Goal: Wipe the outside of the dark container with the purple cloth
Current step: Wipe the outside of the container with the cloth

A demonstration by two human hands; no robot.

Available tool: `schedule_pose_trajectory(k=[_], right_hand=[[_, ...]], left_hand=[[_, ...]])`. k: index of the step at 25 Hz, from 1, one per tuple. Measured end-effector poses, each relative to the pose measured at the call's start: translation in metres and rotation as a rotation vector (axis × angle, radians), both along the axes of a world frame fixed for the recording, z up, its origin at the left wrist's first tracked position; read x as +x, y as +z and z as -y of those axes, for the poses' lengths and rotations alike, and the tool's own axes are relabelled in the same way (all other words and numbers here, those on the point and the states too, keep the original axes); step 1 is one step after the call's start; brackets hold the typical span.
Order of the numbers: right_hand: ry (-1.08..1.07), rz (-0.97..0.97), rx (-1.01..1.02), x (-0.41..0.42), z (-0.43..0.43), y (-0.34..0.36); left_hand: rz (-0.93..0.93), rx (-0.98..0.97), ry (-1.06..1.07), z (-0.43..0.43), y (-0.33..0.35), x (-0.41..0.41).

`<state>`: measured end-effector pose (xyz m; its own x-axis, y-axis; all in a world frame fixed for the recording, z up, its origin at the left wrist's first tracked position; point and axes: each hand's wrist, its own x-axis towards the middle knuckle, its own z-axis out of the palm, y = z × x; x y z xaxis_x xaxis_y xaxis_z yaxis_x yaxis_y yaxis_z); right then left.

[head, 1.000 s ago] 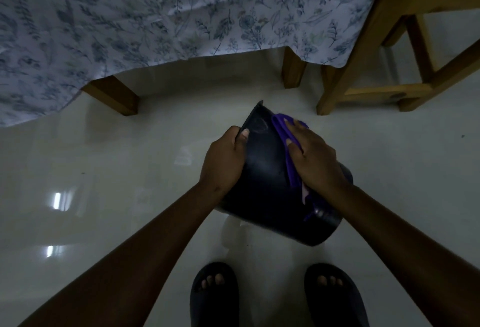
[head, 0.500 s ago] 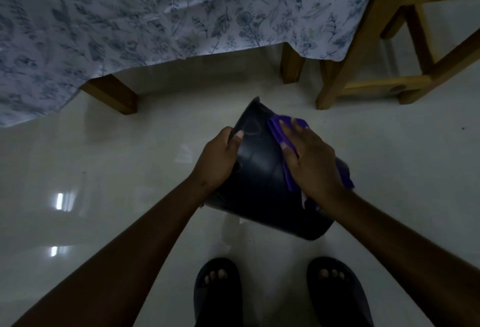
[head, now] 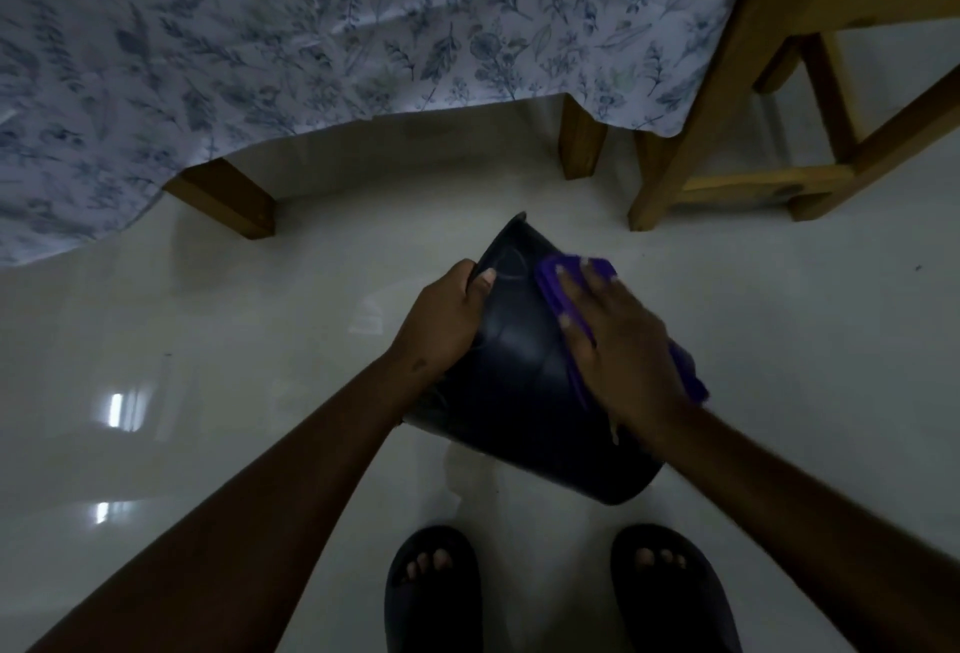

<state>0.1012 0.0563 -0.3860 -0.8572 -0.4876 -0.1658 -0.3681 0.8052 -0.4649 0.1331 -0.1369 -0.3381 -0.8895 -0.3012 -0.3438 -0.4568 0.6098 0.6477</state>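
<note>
While the pale glossy floor [head: 208, 340] fills most of the view, a floral cloth [head: 311, 18] hangs across the top, draped over wooden legs [head: 223, 195], with a wooden chair frame [head: 727, 133] at the upper right. Held above the floor between the two hands, ahead of the person's feet, is the dark container [head: 519, 392], tilted so that one end points away toward the draped cloth and the other end points back toward the feet. Its rounded outer wall faces the camera. Both forearms reach in from the bottom corners.

On the container's left side, the left hand [head: 441, 325] has its grip closed around the wall, thumb lying across the surface facing the camera and the other fingers hidden behind. On the right side, the right hand [head: 618, 356] lies flat with fingers spread, its grip open and pressing the purple cloth [head: 558, 299] against the container's outer wall. That cloth shows beyond the fingertips and again as a fold past the outer edge of the hand.

Below, two feet in dark slippers [head: 434, 590] stand on the floor, one on each side of the container's near end.
</note>
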Motion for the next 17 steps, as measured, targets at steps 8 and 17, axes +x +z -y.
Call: schedule_pose_trajectory(k=[8,17], right_hand=[[0.185,-0.089,0.035,0.009,-0.004,0.002],[-0.099,0.264,-0.376,-0.026,-0.027,0.041]], left_hand=[[-0.116,0.000,0.068,-0.002,-0.010,0.005],[-0.254,-0.230,-0.095,-0.011,0.027,0.033]])
